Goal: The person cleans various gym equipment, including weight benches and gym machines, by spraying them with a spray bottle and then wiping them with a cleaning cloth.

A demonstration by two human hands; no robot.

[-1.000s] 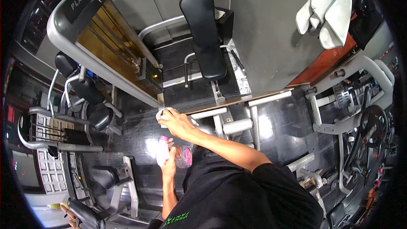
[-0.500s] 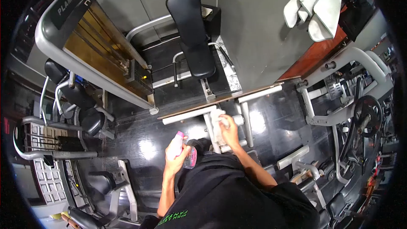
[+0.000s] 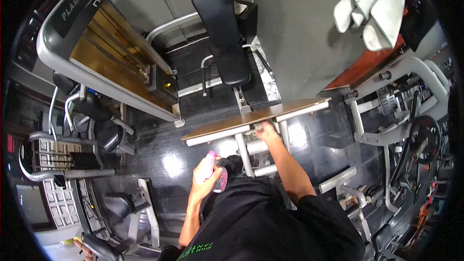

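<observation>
My left hand (image 3: 207,178) is wrapped round a spray bottle (image 3: 220,180) with a pink and white top and a clear body, held low in front of my black shirt. Reaching forward, my right hand (image 3: 265,131) is at the near edge of a brown board (image 3: 227,123) on a white metal frame (image 3: 244,152). A bit of pale cloth (image 3: 255,128) shows at its fingers, which are partly hidden under the board's edge.
Beyond the board stands a black padded seat (image 3: 231,65). A weight-stack machine (image 3: 111,63) rises at the left. At the right are a grey machine frame (image 3: 406,75) and weight plates (image 3: 424,137). A pale towel (image 3: 374,7) hangs at upper right.
My right hand has moved forward from the frame to the board's edge, with the cloth. More of the board's brown top now shows. My left hand still holds the bottle, slightly farther right.
</observation>
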